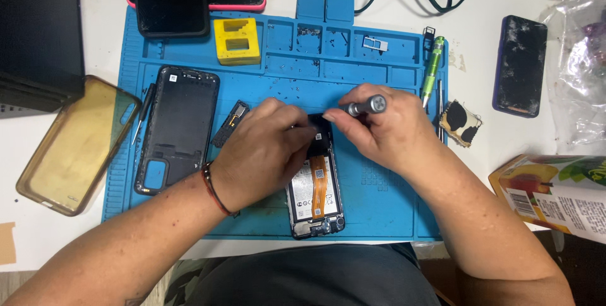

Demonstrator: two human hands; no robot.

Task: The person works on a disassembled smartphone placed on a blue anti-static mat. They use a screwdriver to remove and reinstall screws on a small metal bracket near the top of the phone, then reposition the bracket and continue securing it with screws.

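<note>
Opened phone (315, 195): left hand (262, 154) steadies; right hand (385, 126) grips screwdriver (366, 106).

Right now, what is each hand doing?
Left hand: fingers curled, pressing down on the opened phone; holding nothing that shows.
Right hand: closed around a silver screwdriver.

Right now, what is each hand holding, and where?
Right hand grips a silver screwdriver near its cap end. Left hand presses on the opened phone, grasping nothing visible.
</note>
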